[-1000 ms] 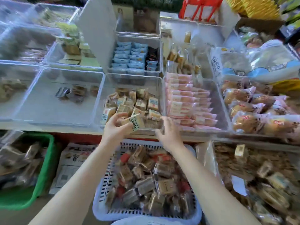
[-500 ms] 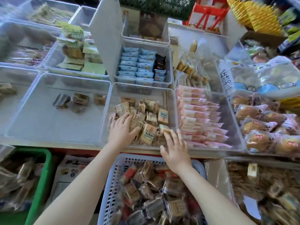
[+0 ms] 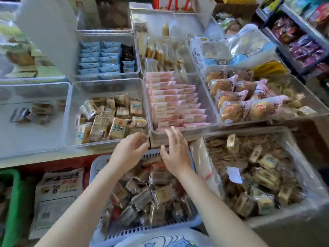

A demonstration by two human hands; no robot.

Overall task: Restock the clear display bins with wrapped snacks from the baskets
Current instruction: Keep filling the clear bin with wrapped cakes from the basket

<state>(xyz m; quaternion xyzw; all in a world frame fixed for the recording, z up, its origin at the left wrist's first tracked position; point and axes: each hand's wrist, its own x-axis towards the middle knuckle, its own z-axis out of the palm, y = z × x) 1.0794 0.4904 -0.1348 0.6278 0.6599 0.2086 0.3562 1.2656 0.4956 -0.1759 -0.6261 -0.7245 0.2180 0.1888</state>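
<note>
Head view: your left hand [image 3: 129, 151] and right hand [image 3: 175, 152] hovered empty, fingers loosely spread, between the clear bin [image 3: 106, 143] of wrapped snacks [image 3: 114, 120] and the white basket [image 3: 97, 164]. Next you probably needed another handful from the basket.

No lettering reads clearly here: the tan snack wrappers [image 3: 116, 130] in the clear display bin [image 3: 71, 111] carry labels, all too blurred to read.
</note>
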